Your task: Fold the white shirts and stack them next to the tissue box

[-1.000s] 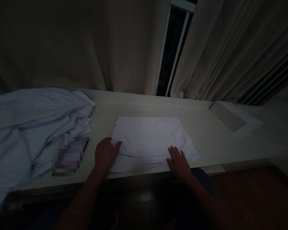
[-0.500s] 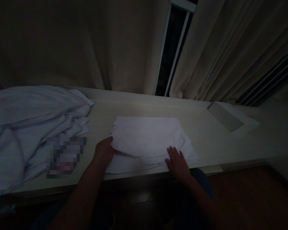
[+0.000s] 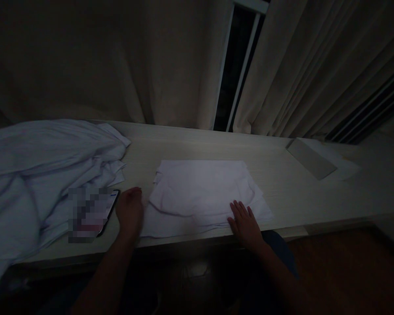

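While resting flat on the near right corner of the folded white cloth (image 3: pixel 203 192), right hand (image 3: pixel 244 223) open, fingers spread, gripping nothing. Left hand (image 3: pixel 129 212) just off the cloth's left edge, on the table (image 3: pixel 282 192), fingers curled loosely, nothing held; touching the cloth or not, too dark to tell. Cloth folded into a neat square, lying between the two hands and a bit past them, with more layers peeking out below its near edge. Just left of the left hand, a phone (image 3: pixel 92 212), blurred out, lying flat. Farther left of that, a big rumpled pile of white sheets (image 3: pixel 42 175), well apart from the folded cloth. Far off to the right of the right hand, a flat grey box (image 3: pixel 310 158) on a sheet of paper (image 3: pixel 343 166); closed or open, hard to say, and nothing seen inside. Past both hands, tan curtains (image 3: pixel 118 61) hanging, with a dark window gap (image 3: pixel 238 65) between them.
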Motion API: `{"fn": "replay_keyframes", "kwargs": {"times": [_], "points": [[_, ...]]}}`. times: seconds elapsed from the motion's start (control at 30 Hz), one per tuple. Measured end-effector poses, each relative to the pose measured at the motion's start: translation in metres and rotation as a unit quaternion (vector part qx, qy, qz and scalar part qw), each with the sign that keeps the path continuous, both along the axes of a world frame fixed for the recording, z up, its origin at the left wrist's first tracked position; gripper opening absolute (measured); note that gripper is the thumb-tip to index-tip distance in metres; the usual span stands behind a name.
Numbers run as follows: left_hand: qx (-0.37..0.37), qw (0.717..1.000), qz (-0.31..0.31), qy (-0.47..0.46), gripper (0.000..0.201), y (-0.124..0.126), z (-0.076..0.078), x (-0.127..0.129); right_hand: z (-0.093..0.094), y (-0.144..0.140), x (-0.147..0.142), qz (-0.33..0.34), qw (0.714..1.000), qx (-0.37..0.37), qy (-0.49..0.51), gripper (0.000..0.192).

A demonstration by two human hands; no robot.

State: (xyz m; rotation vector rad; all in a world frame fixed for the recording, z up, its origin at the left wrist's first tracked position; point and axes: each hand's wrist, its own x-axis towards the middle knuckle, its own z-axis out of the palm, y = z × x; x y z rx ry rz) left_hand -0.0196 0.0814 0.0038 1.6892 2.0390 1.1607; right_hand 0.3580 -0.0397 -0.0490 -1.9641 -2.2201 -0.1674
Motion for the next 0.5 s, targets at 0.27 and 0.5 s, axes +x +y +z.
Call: {"fn": "replay_keyframes", "kwargs": {"times": [0.27, 0.5], "points": [[0.009, 0.942, -0.165, 0.292, 0.067, -0.005, -0.029, 0.039, 0.0, 0.001, 0.002, 0.003, 1.0, 0.0, 0.002, 0.057], [-0.063, 0.924, -0.163, 0.339, 0.076, -0.003, -0.058, 0.039, -0.002, 0.001, 0.002, 0.018, 1.0, 0.007, 0.017, 0.057]]}}
